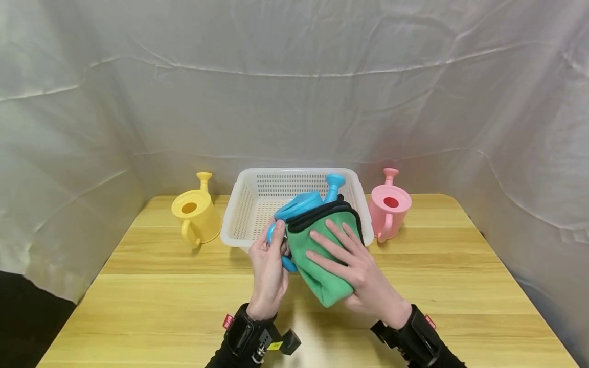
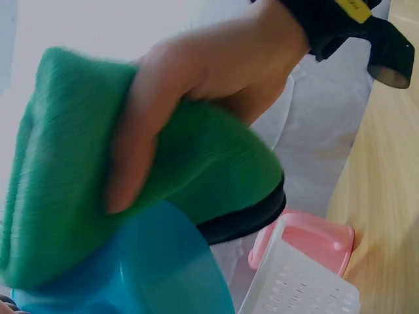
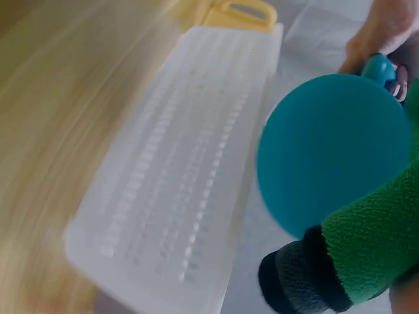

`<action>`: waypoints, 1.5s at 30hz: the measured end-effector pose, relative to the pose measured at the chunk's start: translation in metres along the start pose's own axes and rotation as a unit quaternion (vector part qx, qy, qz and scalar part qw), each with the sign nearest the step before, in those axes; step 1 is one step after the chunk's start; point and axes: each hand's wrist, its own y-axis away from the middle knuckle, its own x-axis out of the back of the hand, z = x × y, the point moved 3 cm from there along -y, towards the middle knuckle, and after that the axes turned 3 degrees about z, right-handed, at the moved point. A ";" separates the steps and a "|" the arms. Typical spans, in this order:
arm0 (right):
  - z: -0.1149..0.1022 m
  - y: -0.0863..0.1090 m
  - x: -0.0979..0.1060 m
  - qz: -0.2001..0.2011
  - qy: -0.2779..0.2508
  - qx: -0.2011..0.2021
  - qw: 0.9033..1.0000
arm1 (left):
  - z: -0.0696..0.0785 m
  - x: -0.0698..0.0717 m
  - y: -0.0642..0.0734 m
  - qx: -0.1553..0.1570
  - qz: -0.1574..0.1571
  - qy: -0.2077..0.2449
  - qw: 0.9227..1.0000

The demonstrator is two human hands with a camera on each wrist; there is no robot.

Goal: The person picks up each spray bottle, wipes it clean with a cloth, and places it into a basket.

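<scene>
A blue watering can [image 1: 300, 204] is held tilted above the front of the white basket, its spout pointing up and to the right. My left hand [image 1: 267, 273] grips the can by its handle. A green cloth with a black edge [image 1: 317, 255] covers much of the can's near side. Spread, mostly straight fingers of my right hand [image 1: 363, 273] press the cloth against the can. In the left wrist view, the right thumb lies on the cloth [image 2: 65, 170]. The can's round base [image 3: 334, 154] faces the right wrist camera.
Behind the can stands a white perforated basket [image 1: 236, 214] on the wooden table [image 1: 175, 296]. A yellow watering can [image 1: 204, 220] is to its left and a pink watering can [image 1: 379, 209] to its right. Grey fabric [image 1: 294, 112] hangs behind and at both sides.
</scene>
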 end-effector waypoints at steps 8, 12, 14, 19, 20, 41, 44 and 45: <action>0.011 -0.021 -0.003 0.043 -0.081 -0.107 0.990 | 0.001 0.000 0.000 -0.009 0.014 -0.012 1.000; 0.015 -0.022 -0.003 0.049 -0.103 -0.138 0.984 | 0.002 0.000 0.000 -0.009 0.016 -0.015 1.000; 0.016 -0.020 -0.004 0.048 -0.103 -0.139 0.984 | 0.002 0.000 0.000 -0.005 0.020 -0.016 1.000; 0.015 -0.005 -0.002 0.042 -0.107 -0.113 0.987 | 0.003 0.002 -0.001 0.005 0.029 -0.019 0.999; 0.015 -0.001 -0.002 0.042 -0.107 -0.103 0.988 | 0.003 0.002 -0.001 0.006 0.029 -0.019 0.999; -0.007 -0.002 -0.008 0.001 0.053 -0.003 0.999 | 0.000 -0.001 0.002 -0.015 0.001 -0.010 1.000; -0.006 -0.012 -0.008 -0.010 0.047 -0.041 0.998 | -0.001 -0.001 0.002 -0.009 -0.006 0.000 1.000; -0.005 -0.016 -0.008 -0.011 0.044 -0.053 0.998 | -0.001 -0.001 0.003 -0.008 -0.007 0.001 1.000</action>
